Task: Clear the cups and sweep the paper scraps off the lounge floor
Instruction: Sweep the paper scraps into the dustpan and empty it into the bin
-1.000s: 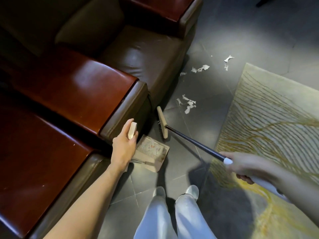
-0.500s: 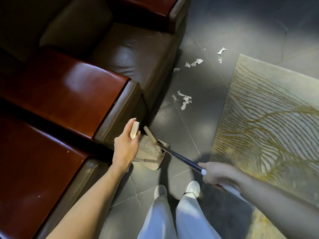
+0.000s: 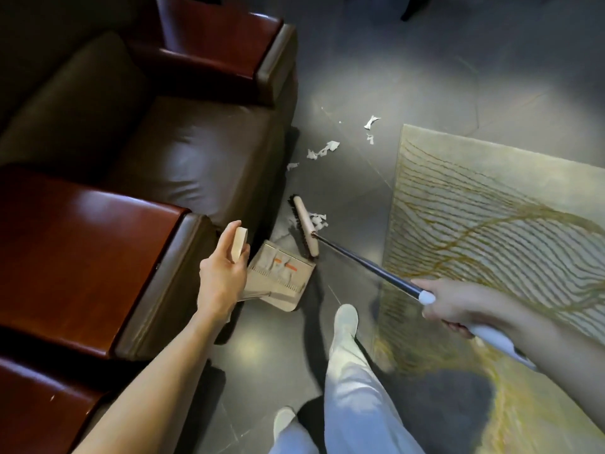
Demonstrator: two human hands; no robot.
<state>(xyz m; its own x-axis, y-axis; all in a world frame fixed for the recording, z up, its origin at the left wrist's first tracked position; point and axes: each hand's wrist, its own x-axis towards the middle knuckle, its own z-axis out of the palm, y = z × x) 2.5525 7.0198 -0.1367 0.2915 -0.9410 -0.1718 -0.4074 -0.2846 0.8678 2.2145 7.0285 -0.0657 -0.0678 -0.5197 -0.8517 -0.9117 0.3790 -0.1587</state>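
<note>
So you are partway through the sweeping, as I judge it. Your left hand [image 3: 222,276] has its fingers curled round the upright handle of the dustpan [image 3: 278,273], which sits on the floor [image 3: 343,77] just beside the near corner of the leather armchair [image 3: 196,152]. Your right hand [image 3: 448,303] has its fingers wrapped round the broom handle [image 3: 366,263]. The broom head [image 3: 306,226] lies just beyond the pan's far edge, with a small clump of paper scraps [image 3: 319,221] against its right side. A few pale bits seem to lie in the pan already. Left to do: that clump, then the farther scraps [image 3: 324,149] by the chair's front and the two pieces [image 3: 371,121] near the far corner of the rug [image 3: 491,208]. No cups show, so you cannot tell how that part stands.
</note>
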